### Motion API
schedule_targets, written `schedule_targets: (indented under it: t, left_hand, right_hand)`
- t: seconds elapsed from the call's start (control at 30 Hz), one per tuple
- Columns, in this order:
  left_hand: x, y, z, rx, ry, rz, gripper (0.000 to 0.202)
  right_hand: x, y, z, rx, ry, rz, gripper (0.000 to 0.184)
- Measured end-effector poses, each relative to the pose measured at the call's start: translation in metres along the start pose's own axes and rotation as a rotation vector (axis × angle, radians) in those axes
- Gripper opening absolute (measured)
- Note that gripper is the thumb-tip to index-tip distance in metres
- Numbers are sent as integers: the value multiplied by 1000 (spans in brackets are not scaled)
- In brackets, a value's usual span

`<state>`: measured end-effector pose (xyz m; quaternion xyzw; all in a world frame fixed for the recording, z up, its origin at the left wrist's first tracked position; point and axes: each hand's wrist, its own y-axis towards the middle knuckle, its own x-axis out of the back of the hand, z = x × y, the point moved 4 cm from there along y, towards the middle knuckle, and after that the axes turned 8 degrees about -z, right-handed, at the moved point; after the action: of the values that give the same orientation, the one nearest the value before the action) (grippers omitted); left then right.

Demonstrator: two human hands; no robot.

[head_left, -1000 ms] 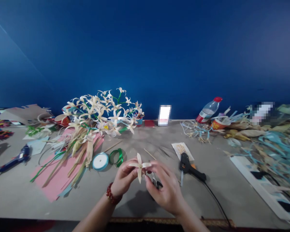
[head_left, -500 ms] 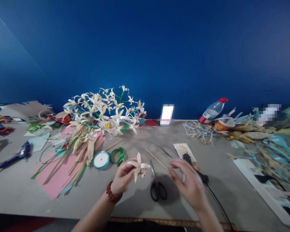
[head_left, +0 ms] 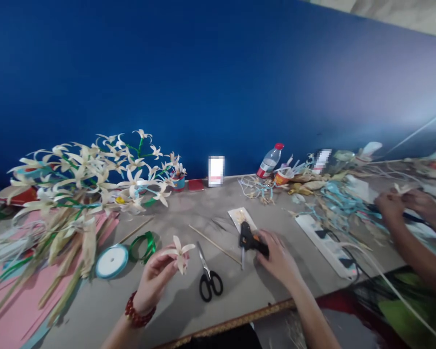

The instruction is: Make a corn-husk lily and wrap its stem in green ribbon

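Note:
My left hand [head_left: 157,274], with a red bead bracelet at the wrist, pinches a cream-white four-petalled flower [head_left: 180,252] between thumb and fingers. To the right, my right hand [head_left: 280,262] has its fingers closed round the handle end of a black hot glue gun [head_left: 250,239], whose nozzle end lies by a small white packet [head_left: 236,213]. Black-handled scissors [head_left: 210,285] rest on the table between my hands, blades pointing away. A thin wooden stick [head_left: 215,245] lies just beyond them.
Many similar flowers on green stems [head_left: 94,165] stand at the left, above pink paper [head_left: 10,310]. Ribbon spools, blue-white [head_left: 112,261] and green [head_left: 143,246], lie nearby. A power strip [head_left: 325,246], a bottle [head_left: 271,161] and dried husks are rightward. Another person's hands [head_left: 392,206] work at far right.
My view has turned to the right, bringing another person's hands into sight. My right hand has closed on the glue gun's handle. The flower stays in my left hand.

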<state>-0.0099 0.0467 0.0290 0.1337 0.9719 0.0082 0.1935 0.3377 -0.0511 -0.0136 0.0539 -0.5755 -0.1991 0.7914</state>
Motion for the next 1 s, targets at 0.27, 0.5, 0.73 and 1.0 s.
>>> schedule_targets:
  t: [0.27,0.5,0.73,1.0]
  left_hand:
    - [2,-1,0,26,-2,-79,23]
    - [-3,-1,2,26,21,-43,20]
    - [-5,-2,3,61,19,-53,24]
    - [-11,1,5,48,-48,65,15]
  right_hand:
    - [1,34,10,130,-44,228,34]
    - [11,47,2,112,-5,260,29]
    - [7,60,-26,-11,177,90,42]
    - [28,64,-35,-171,567,-219,33]
